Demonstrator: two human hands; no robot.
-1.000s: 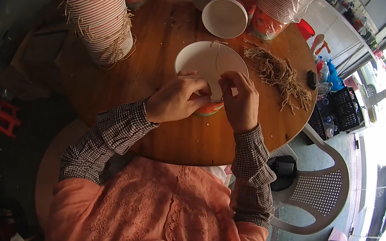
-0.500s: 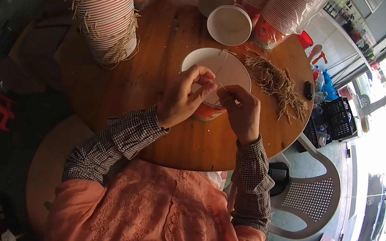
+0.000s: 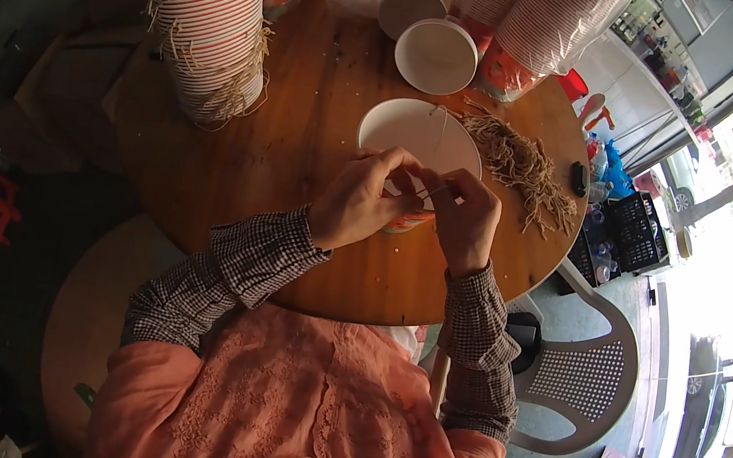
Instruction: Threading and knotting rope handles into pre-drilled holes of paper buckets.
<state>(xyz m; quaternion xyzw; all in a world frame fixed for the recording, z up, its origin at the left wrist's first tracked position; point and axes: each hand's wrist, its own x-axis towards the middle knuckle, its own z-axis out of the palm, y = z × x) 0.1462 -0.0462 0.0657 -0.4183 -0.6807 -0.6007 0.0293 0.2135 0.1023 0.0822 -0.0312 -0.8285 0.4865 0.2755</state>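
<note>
A white-lined paper bucket (image 3: 402,127) with an orange printed outside stands on the wooden table in front of me. A thin piece of string (image 3: 442,124) hangs over its far rim into the inside. At the near rim, my left hand (image 3: 354,198) is closed with its fingertips pinched on string. My right hand (image 3: 469,224) pinches there too, its fingertips almost touching the left ones. The fingers hide most of the string between them and part of the near rim. Right of the bucket lies a loose bundle of tan strings (image 3: 529,170).
A tall stack of paper buckets (image 3: 211,27) with strings hanging off it stands at the left. Two loose buckets (image 3: 436,56) lie behind, beside plastic-wrapped stacks (image 3: 552,28). A dark small object (image 3: 579,177) sits at the table's right edge. A grey plastic chair (image 3: 589,370) stands at the right.
Both hands have come closer together and down to the bucket's near rim, fingertips now nearly meeting. The view has shifted slightly.
</note>
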